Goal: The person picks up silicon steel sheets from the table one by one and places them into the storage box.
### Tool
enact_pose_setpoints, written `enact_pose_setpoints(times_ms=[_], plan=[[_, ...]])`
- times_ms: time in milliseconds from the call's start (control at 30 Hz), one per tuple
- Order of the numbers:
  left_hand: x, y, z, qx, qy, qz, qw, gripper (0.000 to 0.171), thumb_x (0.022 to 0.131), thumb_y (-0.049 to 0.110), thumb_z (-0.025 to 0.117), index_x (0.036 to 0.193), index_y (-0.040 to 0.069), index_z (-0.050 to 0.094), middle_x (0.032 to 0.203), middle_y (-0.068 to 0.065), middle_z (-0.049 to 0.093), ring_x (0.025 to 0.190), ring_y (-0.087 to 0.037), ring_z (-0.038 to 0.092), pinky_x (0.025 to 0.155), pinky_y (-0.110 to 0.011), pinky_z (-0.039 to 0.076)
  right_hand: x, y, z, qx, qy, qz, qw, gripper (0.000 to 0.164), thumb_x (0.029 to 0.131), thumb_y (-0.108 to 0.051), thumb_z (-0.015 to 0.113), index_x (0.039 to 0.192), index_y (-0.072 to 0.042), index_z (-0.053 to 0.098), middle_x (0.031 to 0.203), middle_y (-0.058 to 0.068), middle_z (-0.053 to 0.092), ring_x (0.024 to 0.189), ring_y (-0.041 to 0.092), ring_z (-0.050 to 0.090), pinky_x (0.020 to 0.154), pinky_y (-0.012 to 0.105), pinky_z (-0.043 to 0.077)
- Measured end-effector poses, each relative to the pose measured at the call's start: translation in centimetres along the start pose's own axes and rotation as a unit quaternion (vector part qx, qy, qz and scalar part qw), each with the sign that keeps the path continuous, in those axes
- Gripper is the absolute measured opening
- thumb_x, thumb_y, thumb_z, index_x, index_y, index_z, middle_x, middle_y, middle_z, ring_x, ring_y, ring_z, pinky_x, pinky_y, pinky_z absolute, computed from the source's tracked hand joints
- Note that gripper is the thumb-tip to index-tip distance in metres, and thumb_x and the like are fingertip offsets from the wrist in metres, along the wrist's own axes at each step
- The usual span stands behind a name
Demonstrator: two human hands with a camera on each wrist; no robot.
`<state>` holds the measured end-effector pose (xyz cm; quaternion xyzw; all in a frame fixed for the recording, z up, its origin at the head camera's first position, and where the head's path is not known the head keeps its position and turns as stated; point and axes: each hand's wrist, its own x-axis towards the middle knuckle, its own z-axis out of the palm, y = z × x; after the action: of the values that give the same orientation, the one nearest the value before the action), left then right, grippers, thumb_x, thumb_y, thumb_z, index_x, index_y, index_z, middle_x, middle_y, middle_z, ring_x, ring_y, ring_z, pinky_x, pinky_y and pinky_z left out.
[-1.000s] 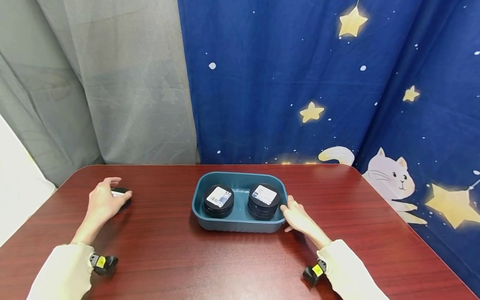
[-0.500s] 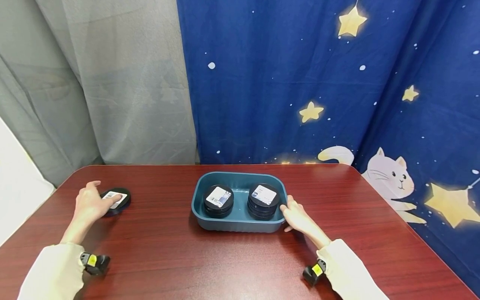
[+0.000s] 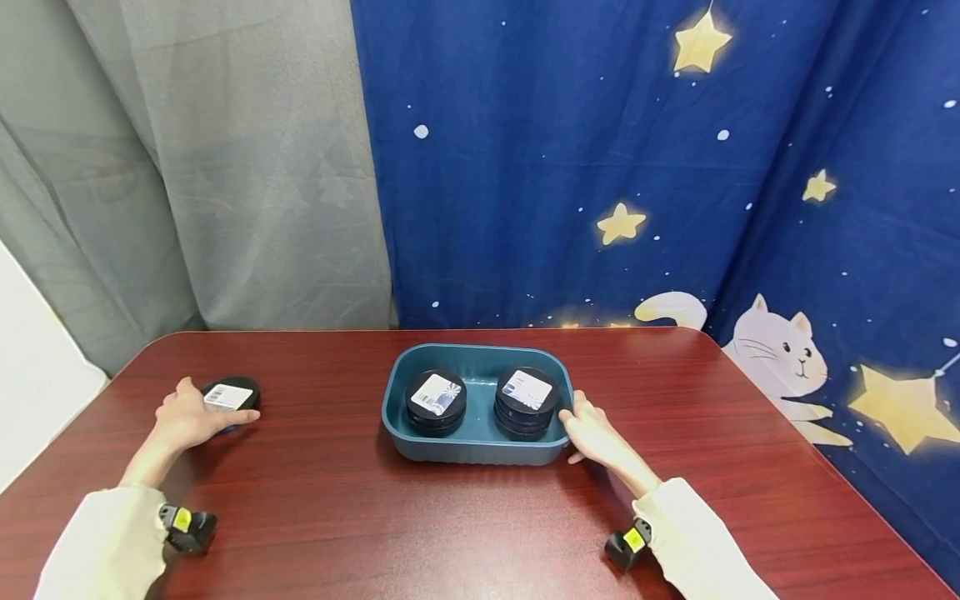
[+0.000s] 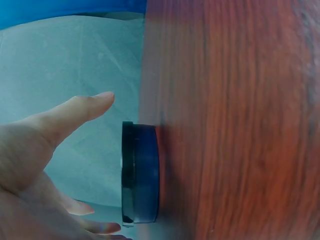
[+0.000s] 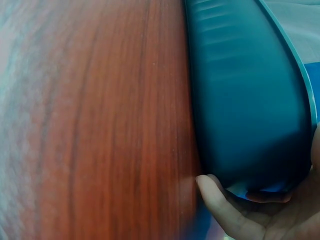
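In the head view a round black jar point(image 3: 238, 395) with a white label lies flat at the left of the table. My left hand point(image 3: 187, 417) is beside it, the thumb stretched out along its near side. From the left wrist, the thumb point(image 4: 82, 110) shows apart from the jar point(image 4: 142, 172), with the other fingers by its lower end. Near the middle stands a teal bin point(image 3: 480, 452) bearing a black jar point(image 3: 437, 395) and a stack of black jars point(image 3: 527, 396). My right hand point(image 3: 596, 433) holds the bin's right end, fingertips low on its wall point(image 5: 250, 100).
The reddish-brown wooden table point(image 3: 322, 517) has a rounded far edge. Behind it hang a grey curtain point(image 3: 277, 183) and a blue curtain point(image 3: 510, 208) with stars and a cat. Each wrist wears a small black camera, such as the left one point(image 3: 191, 531).
My left hand has drawn back to the left off the jar, and its thumb has since swung to the jar's near side. The right hand and the bin stay put.
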<state>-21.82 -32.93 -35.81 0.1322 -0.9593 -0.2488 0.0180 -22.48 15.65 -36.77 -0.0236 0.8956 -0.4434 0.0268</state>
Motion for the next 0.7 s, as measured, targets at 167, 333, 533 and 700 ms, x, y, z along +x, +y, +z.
enact_pose_setpoints(times_ms=[167,333,533,700], plan=[[0.1,0.1,0.1,0.011,-0.029,0.001,0.9995,0.109,0.063,0.042,0.073,0.116,-0.027,0.009,0.107,-0.049,0.027,0.099,-0.061,0.028,0.084,-0.061,0.03,0.0,0.1,0.0,-0.001,0.003,0.0,1.0,0.021,0.085,-0.007,0.038,0.102,0.005,0.039,0.081,0.019,0.048,0.054,0.019,0.053,0.038,0.033,0.049],[0.3,0.4,0.2,0.021,-0.046,-0.024,0.9984,0.106,0.063,0.04,0.073,0.113,-0.028,0.009,0.105,-0.048,0.028,0.099,-0.059,0.029,0.086,-0.058,0.031,0.0,0.1,0.0,-0.002,0.006,0.0,1.0,0.021,0.086,-0.007,0.038,0.102,0.005,0.04,0.079,0.018,0.048,0.053,0.02,0.053,0.038,0.033,0.049],[0.8,0.5,0.4,0.02,-0.051,-0.054,0.997,0.099,0.066,0.035,0.072,0.111,-0.029,0.011,0.104,-0.047,0.029,0.1,-0.057,0.032,0.088,-0.056,0.033,0.0,0.1,0.1,-0.004,0.004,-0.004,1.0,0.022,0.086,-0.008,0.038,0.104,0.006,0.04,0.078,0.018,0.049,0.055,0.02,0.054,0.038,0.033,0.049],[1.3,0.3,0.5,0.048,-0.05,-0.06,0.9958,0.093,0.066,0.034,0.071,0.107,-0.031,0.018,0.099,-0.044,0.032,0.096,-0.055,0.036,0.085,-0.055,0.032,0.1,0.2,0.1,-0.005,0.003,-0.007,1.0,0.023,0.086,-0.007,0.038,0.104,0.006,0.04,0.08,0.018,0.048,0.056,0.021,0.054,0.038,0.033,0.049]])
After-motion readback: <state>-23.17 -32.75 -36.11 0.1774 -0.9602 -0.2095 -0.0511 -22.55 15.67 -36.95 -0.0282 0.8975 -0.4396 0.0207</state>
